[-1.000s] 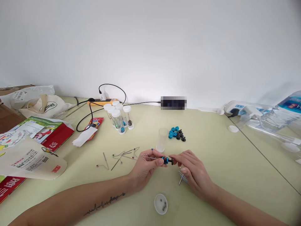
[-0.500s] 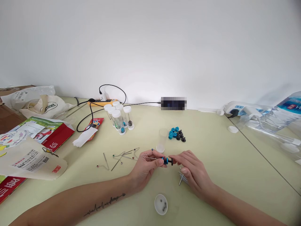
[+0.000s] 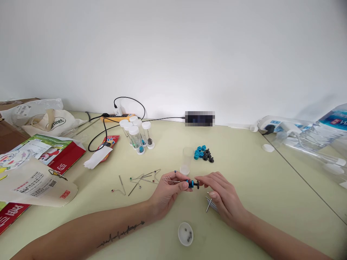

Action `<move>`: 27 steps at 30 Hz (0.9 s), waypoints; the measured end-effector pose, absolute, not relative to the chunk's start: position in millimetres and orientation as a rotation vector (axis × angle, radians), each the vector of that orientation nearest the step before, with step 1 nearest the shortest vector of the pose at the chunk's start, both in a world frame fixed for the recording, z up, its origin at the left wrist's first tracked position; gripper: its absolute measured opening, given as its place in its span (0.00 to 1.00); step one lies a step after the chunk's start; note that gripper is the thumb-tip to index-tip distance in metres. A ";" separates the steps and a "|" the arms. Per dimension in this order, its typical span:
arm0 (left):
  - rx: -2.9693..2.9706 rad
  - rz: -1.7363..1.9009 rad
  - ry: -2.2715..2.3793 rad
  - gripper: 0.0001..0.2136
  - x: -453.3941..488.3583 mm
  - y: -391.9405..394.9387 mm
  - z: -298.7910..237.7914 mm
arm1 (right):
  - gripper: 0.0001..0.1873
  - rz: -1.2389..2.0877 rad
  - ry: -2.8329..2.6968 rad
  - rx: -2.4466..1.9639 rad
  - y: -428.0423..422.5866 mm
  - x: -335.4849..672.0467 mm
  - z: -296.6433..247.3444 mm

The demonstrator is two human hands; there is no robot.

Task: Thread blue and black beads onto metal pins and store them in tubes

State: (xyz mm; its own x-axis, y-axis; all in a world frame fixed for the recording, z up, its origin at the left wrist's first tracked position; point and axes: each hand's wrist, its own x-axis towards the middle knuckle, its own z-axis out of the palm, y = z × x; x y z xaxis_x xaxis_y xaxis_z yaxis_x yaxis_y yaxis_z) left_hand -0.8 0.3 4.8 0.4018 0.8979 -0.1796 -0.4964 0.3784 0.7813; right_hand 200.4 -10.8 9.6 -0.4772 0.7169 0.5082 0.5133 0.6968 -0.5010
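Note:
Between thumb and fingers, my left hand (image 3: 168,191) pinches a small blue-and-black knobbed piece (image 3: 192,184) whose wide black end points right. Thin metal wires (image 3: 172,180) stick out leftward from the same grip. My right hand (image 3: 223,196) has its fingers stretched out and thumb apart, the index fingertip at the black end; whether it touches I cannot tell. Silver rods (image 3: 210,205) lie partly under the right hand. Beyond the hands stands a clear tube (image 3: 188,159), next to loose blue knobs (image 3: 199,153) and black knobs (image 3: 208,156). Nearer me is a white cap (image 3: 185,240) with small metal bits in it.
Bent wires with coloured beads (image 3: 142,177) lie left of my hands. Capped tubes (image 3: 135,139) stand farther back by an orange power strip (image 3: 121,117). A paper cup (image 3: 40,184) lies at left, a water bottle (image 3: 325,126) at right.
Almost nothing differs. Both hands keep their places, with the left still pinching the blue-and-black piece; the view has shifted very slightly.

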 end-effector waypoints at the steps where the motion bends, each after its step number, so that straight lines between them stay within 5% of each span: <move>1: 0.710 0.977 0.670 0.08 -0.9 0.2 4.7 | 0.26 0.357 -2.197 -0.937 -10.9 200.4 9.7; 27: 0.760 0.988 0.650 0.07 -1.5 0.3 3.4 | 0.25 0.440 -2.179 -0.932 -11.7 201.2 7.4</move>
